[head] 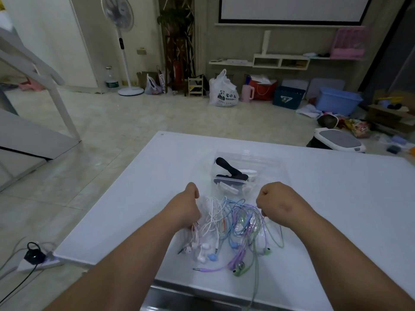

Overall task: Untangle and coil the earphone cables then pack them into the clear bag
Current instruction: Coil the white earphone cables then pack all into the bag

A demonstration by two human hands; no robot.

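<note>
A tangled heap of thin white, blue, purple and green earphone cables (233, 223) lies on the white worktop (336, 198), low in the middle. The left hand (188, 205) grips strands at its left edge. The right hand (277, 204) is curled tight at the right edge and seems to pinch a strand. They likely pull apart to loosen knots. The see-through plastic bag (267, 162) waits just above.

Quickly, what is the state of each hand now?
Left hand: curled, gripping the earphone cables.
Right hand: curled; whether it holds anything cannot be told.
</note>
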